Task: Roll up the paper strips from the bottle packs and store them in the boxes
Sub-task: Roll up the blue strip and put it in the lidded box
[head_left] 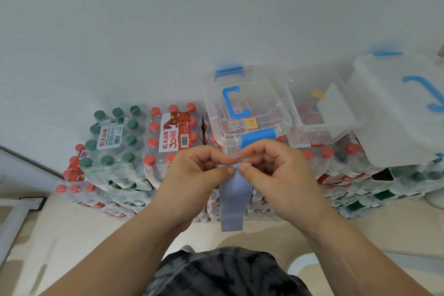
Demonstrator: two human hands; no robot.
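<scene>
The upper end of a blue-grey paper strip (233, 202) is pinched between thumb and curled fingers of the left hand (199, 175) and the right hand (276, 173). The two hands are held close together, their thumb tips almost touching over the strip's top edge. The rest of the strip hangs straight down between the wrists, and its lower end is free, in front of the stacked bottle packs (173, 137).

Just behind the fingertips a clear box (247, 113) with a blue handle is seen on top of the packs, lid on, its blue latch just above the knuckles. A second clear box (319, 115) is set beside it to the right; whether it is open cannot be told. A green-capped pack (113, 139) lies to the left. The packs are backed by a pale wall (168, 19). Bare floor (79, 243) is left between the packs and the person, below the forearms.
</scene>
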